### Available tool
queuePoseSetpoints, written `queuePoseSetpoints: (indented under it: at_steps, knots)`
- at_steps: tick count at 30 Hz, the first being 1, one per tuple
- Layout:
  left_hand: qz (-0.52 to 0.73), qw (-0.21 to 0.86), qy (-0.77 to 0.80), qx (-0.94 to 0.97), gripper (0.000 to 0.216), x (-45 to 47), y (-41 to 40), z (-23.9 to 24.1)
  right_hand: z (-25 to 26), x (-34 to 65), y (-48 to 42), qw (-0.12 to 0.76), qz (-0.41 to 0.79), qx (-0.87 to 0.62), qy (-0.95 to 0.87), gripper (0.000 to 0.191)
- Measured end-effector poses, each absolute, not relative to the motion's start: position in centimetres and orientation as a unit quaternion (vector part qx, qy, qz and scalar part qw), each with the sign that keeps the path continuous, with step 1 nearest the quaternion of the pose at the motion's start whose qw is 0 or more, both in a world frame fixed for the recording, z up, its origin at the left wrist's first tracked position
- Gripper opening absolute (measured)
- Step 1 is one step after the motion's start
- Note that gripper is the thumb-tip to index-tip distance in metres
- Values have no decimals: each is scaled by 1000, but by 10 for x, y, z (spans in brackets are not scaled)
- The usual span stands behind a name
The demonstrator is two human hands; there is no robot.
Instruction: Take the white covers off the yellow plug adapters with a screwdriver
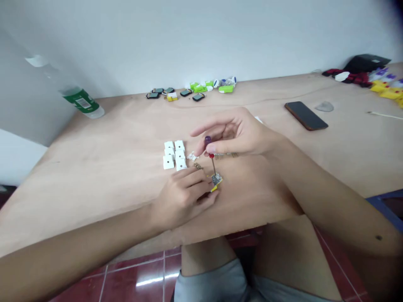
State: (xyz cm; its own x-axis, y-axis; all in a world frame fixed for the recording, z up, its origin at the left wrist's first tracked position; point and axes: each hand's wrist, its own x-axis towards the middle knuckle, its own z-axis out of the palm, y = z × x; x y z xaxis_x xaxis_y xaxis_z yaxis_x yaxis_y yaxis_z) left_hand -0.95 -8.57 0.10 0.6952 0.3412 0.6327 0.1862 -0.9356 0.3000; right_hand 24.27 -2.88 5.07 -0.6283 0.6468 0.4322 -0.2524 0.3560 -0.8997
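My right hand [236, 132] pinches the dark purple handle of a small screwdriver [213, 164] between thumb and forefinger. Its thin shaft slants down, and the tip meets a small yellow part with a grey top face [216, 179]. That part is held against the table by my left hand [189, 191], whose fingers wrap round it and hide its left side. Just beyond my left hand lie several white blocks [180, 154], each with a dark hole. Beside them are small white pieces [192, 156] and a little heap of brassy bits [198, 166].
Along the wall lie several dark modules [198, 97] and green-and-white parts [200, 87]. A green-labelled bottle [82, 102] stands at the back left. To the right are a phone [306, 115], a grey flat piece [324, 106] and yellow parts [387, 89]. The table's front edge [226, 232] is above my lap.
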Motion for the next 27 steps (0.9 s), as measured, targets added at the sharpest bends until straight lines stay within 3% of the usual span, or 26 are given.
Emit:
queuePoseSetpoints:
  at_steps: [13, 27]
  knots:
    - [366, 116, 159, 910, 5, -10, -84, -7, 55, 245, -30, 423, 527, -141, -723, 27]
    - [364, 129, 159, 908, 7, -10, -86, -3, 48, 239, -29, 421, 531, -143, -721, 32]
